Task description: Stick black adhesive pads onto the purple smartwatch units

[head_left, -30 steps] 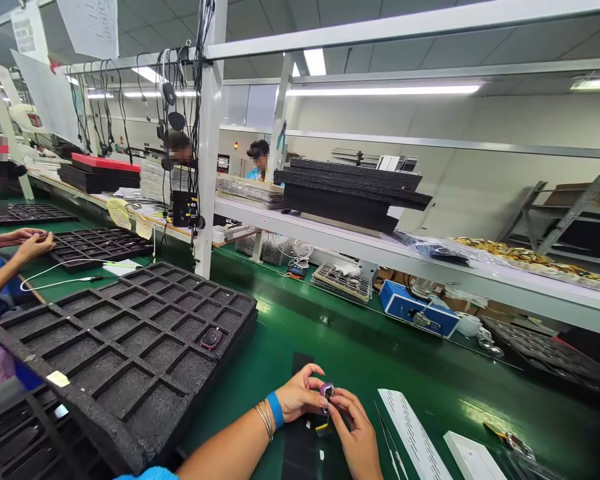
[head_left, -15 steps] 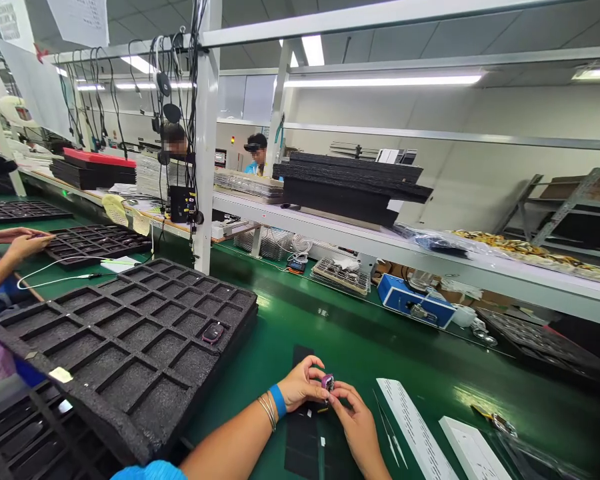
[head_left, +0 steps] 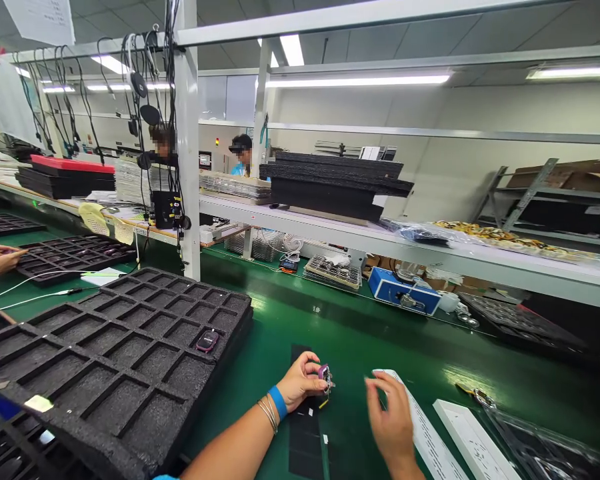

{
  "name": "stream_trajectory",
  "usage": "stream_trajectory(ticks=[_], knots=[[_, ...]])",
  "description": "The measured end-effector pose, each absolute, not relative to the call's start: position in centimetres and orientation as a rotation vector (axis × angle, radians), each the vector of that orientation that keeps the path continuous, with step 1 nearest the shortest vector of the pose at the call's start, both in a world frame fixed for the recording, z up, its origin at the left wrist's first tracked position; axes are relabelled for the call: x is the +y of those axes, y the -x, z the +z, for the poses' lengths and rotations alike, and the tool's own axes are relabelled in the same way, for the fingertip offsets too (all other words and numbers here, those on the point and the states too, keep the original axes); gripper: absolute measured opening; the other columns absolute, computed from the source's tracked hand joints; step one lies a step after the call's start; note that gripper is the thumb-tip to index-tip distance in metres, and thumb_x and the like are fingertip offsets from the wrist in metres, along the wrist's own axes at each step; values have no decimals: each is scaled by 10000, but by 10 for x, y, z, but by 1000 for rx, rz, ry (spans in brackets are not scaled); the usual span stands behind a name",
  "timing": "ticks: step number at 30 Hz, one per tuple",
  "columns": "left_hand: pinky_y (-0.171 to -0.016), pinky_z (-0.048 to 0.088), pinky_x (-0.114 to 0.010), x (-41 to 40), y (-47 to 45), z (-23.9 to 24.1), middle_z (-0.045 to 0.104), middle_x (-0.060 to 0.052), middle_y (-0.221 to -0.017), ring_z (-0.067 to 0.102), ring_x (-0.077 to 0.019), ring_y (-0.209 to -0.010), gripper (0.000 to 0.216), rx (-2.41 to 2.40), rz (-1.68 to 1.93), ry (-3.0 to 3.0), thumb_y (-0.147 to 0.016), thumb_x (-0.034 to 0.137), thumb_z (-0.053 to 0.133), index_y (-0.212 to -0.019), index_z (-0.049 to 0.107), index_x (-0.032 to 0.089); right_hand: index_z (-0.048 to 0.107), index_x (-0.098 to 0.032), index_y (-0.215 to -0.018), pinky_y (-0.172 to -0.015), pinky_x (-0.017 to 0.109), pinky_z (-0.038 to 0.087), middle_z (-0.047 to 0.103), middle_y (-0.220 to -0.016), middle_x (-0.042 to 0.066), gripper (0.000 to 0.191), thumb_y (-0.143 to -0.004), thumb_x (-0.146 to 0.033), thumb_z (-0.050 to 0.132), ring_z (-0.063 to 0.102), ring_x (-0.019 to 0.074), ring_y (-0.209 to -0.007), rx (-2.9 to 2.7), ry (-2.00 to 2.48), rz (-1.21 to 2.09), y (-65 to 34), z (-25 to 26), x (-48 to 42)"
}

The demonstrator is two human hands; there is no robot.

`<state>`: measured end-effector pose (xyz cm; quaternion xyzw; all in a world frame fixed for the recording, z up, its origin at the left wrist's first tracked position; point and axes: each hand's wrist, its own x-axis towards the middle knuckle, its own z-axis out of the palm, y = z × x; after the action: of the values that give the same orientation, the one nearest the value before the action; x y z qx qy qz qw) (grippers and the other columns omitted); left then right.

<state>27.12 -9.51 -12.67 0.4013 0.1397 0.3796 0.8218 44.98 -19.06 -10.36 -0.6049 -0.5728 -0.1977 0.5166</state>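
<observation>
We see the left hand (head_left: 300, 383), a blue silicone wristband (head_left: 279, 403) at its wrist, pinching a small pink-and-black rectangular watch-like device (head_left: 325, 377) between thumb and fingers, just above a matte black foam strip (head_left: 305, 440) on the glossy green bench (head_left: 350, 327); the right hand (head_left: 391, 427) hangs open and empty, well apart from it, near a long white perforated card (head_left: 430, 433). A firm pinch on the case edges serves us best here; we keep the grip steady and the device low over the foam (a small piece dropped on that slick bench could skid). A similar pink-and-black device (head_left: 207, 341) lies in one cell of the large black foam tray (head_left: 230, 347). Against the earlier frame, the hands have parted; both were together on the device, and now the right has drawn away toward the card while the left keeps its hold.
</observation>
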Motion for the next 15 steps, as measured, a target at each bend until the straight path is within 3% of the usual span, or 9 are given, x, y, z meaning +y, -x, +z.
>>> stream_trajectory(ticks=[2,5,7,12,15], knots=[[-649,481,-296,-95,-272,-128,609,22,-776,669,-196,-723,605,291,793,-853,-463,173,870,-895,447,197,584,-231,-788,-725,441,509,670,-895,132,224,-816,-418,464,643,278,-833,-1173,1658,-546,-487,-100,-198],[-662,481,-304,-94,-274,-129,613,18,-781,673,-204,-736,611,284,774,-847,-461,169,870,-900,445,199,582,-278,-651,-425,418,437,667,-628,112,144,-698,-389,504,596,281,-473,-1087,1922,-346,-544,-111,-208],[-665,483,-303,-95,-274,-128,614,20,-781,673,-203,-744,610,279,769,-846,-467,167,867,-906,446,199,596,-289,-596,-397,429,423,654,-563,115,146,-642,-384,495,579,289,-420,-1131,2031,-172,-571,-123,-213],[-669,486,-298,-97,-271,-124,615,21,-788,676,-208,-770,589,278,760,-848,-488,169,860,-906,447,199,600,-264,-526,-619,515,515,684,-673,138,280,-640,-481,464,663,354,-663,-1256,1975,-260,-572,-132,-231],[-670,483,-293,-97,-271,-124,615,22,-790,679,-214,-779,581,285,773,-840,-495,165,857,-904,445,197,676,-283,-719,-588,459,528,702,-882,125,329,-716,-542,474,665,349,-804,-1128,1966,-333,-537,-124,-259]])
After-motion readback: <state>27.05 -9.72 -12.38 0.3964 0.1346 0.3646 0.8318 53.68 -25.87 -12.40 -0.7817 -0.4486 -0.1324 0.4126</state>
